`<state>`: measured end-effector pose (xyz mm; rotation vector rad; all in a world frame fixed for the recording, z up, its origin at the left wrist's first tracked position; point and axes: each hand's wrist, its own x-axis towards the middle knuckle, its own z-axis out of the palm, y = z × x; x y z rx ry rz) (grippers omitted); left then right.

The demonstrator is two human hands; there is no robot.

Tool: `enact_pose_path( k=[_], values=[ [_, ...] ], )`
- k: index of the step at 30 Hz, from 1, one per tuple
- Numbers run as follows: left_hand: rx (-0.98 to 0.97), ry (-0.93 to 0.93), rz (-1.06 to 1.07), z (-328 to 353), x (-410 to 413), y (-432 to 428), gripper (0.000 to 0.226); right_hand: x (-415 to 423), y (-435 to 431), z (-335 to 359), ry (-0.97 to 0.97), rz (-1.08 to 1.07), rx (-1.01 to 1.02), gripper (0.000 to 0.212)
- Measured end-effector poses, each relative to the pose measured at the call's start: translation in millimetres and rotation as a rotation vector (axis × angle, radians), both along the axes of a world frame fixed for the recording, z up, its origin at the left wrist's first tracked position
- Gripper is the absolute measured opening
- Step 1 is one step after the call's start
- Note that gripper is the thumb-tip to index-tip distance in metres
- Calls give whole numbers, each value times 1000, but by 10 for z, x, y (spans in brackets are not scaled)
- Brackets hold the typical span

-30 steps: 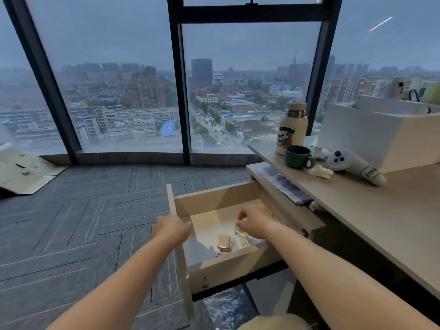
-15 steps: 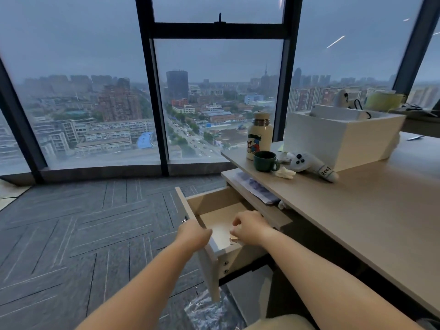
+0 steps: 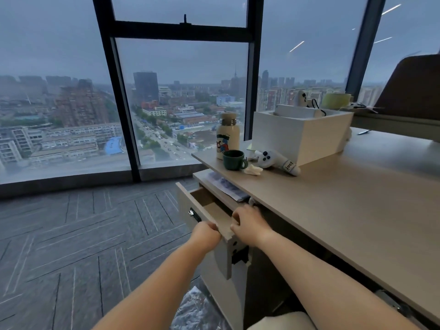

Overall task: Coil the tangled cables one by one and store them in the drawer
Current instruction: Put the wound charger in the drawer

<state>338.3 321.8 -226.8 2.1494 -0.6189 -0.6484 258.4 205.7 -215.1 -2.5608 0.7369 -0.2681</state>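
The wooden drawer [image 3: 187, 195] under the desk [image 3: 345, 210] stands only a little way open, and its contents are hidden from here. My left hand [image 3: 206, 234] grips the top edge of the drawer front from the outside. Just across that edge, my right hand [image 3: 247, 225] has its fingers curled over the rim from the inner side. No coiled or tangled cable shows near my hands.
On the desk stand a cream bottle [image 3: 227, 136], a green mug [image 3: 234, 160], a white plush toy [image 3: 276, 160] and a white box [image 3: 302, 136] with a black cord at its top. Papers [image 3: 226, 186] lie on the shelf above the drawer. Crinkled plastic [image 3: 197, 310] lies on the floor below.
The drawer has slid most of the way in. My right hand came out of the drawer to its front rim, and my left hand stayed on the front. The view swung right.
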Motion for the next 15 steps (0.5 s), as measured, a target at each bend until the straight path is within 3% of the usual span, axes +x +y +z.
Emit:
enact_pose_path(
  k=[6,15],
  values=[
    [-3,69,-97,-71,-129,-226,60,-231,-56,-21,24,-28,-10,44],
    [-57,175,-110,-107,-106,-444,67,-298,-31,-84,-38,-59,94,44]
  ],
)
